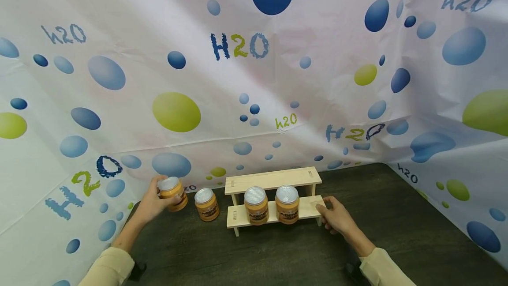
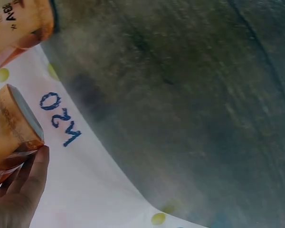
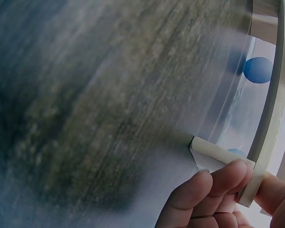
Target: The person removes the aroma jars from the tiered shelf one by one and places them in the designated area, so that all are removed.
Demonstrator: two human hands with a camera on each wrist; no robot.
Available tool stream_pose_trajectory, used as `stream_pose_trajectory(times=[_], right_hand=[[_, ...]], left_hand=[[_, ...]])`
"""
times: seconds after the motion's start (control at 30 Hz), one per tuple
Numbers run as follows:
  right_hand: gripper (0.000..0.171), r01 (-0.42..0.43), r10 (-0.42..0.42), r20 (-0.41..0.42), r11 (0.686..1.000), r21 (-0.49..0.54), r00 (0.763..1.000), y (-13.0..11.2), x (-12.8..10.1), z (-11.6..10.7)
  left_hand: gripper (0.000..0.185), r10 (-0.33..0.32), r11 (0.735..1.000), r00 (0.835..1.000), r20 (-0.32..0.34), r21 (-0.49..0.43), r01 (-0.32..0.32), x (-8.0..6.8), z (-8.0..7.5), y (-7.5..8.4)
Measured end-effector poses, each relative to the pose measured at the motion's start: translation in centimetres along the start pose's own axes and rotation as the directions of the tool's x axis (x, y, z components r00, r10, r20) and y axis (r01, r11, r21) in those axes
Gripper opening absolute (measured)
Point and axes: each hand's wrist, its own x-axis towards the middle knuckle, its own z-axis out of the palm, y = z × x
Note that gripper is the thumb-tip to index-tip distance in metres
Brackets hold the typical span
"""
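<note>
Leftmost, the left hand [image 1: 152, 202] has its fingers wrapped round an orange jar [image 1: 173, 193] with a silvery lid, held tilted just above the dark table [image 1: 397, 224] near the spotted backdrop [image 1: 119, 78]. The left wrist view shows the fingers [image 2: 26, 175] pressed along the jar's side. It looks rigid and smooth-walled, probably fairly weighty if full, so a grip round the body below the lid seems safest; the label may give some friction. Just beside it a second jar [image 1: 207, 204] stands on the table. Next comes the small wooden shelf [image 1: 274, 179], light and stiff by the look of it, with two more jars [image 1: 255, 205] on its lower step. At its right end the right hand [image 1: 335, 217] pinches the lower board, fingers [image 3: 213, 190] curled over the edge.
</note>
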Motion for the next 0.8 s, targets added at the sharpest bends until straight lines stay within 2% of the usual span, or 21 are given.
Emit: stream_pose_trajectory(times=[0.23,0.5,0.8], right_hand=[[0.044,0.001,-0.001,-0.003,1.0,-0.003,1.0,0.0,0.0,0.0],[0.044,-0.003,0.003,0.001,1.0,-0.004,1.0,0.0,0.0,0.1],[0.045,0.001,-0.001,-0.006,1.0,-0.004,1.0,0.1,0.1,0.0]], left_hand=[[0.084,0.028,1.0,1.0,-0.011,-0.007,-0.028,-0.2,1.0,-1.6],[0.087,-0.042,0.997,0.999,0.001,0.06,0.042,-0.3,1.6,-2.6],[0.084,-0.066,0.994,0.998,0.015,0.09,0.064,-0.4,2.2,-3.6]])
